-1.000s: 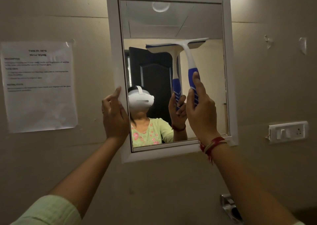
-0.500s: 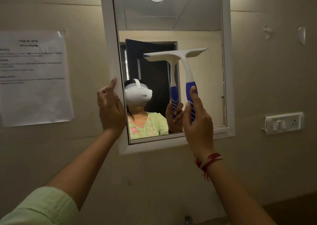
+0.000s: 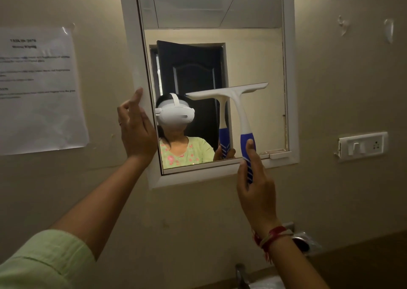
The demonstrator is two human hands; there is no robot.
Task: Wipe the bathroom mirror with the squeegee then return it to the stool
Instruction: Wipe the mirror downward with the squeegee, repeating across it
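The right hand [image 3: 256, 192] grasps the blue grip of the white-and-blue plastic squeegee [image 3: 236, 99], fingers curled round it. The blade lies across the lower right part of the white-framed rectangular wall mirror [image 3: 253, 57], seemingly against the glass, its right end a little higher. The left hand [image 3: 136, 130], fingers straight and released, rests on the frame's left edge. To do this stroke well, I would level the blade, press evenly, draw straight down to the bottom edge, then overlap the next pass
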